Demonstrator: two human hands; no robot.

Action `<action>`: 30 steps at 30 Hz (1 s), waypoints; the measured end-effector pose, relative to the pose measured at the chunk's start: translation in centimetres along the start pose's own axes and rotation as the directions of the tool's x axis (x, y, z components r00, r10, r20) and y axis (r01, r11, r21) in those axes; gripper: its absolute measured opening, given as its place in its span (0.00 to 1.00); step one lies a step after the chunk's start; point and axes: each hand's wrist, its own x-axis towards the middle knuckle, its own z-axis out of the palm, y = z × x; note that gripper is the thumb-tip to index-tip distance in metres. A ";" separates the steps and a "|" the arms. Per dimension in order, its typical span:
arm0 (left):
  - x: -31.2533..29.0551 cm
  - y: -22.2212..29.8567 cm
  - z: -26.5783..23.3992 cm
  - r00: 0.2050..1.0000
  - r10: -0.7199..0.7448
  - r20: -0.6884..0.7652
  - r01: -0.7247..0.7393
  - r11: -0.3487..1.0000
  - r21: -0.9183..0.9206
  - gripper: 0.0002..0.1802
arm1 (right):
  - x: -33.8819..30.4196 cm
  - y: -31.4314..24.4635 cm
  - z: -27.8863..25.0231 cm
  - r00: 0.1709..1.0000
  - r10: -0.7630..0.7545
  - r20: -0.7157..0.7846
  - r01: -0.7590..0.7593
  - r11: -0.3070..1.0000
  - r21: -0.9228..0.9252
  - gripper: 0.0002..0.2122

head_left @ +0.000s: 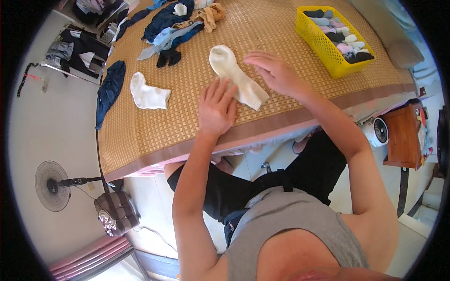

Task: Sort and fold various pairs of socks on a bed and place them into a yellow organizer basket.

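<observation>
A white sock lies stretched out on the woven mat in front of me, its toe pointing away and its ribbed cuff toward me. My left hand rests flat by its left side, fingers spread, the fingertips touching the fabric. Just right of the sock hovers my right hand, palm down, fingers stretched out and holding nothing. Another white sock lies by itself farther left on the mat.
A yellow plastic basket of rolled socks stands at the far right of the mat. Dark and light clothes are heaped at the back left, with a navy garment at the left edge. A fan stands left.
</observation>
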 end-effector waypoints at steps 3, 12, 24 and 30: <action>-0.3 0.9 -0.5 0.991 0.039 0.125 -0.040 0.999 0.002 0.21 | 3.5 -2.3 2.2 0.999 -0.004 0.032 0.005 1.000 -0.023 0.19; -1.0 0.4 0.2 0.996 -0.092 0.012 0.090 0.990 0.107 0.15 | 7.3 0.2 10.0 0.881 0.058 0.470 0.100 0.947 -0.305 0.36; -0.9 -0.2 0.6 0.995 -0.091 -0.048 0.090 0.996 -0.015 0.16 | 7.6 4.1 10.6 0.965 0.048 0.256 0.008 0.977 -0.212 0.28; 1.1 1.7 0.6 0.980 -0.179 -0.083 0.190 0.969 0.156 0.25 | 7.4 4.1 11.7 0.980 0.083 0.179 -0.018 0.942 -0.336 0.24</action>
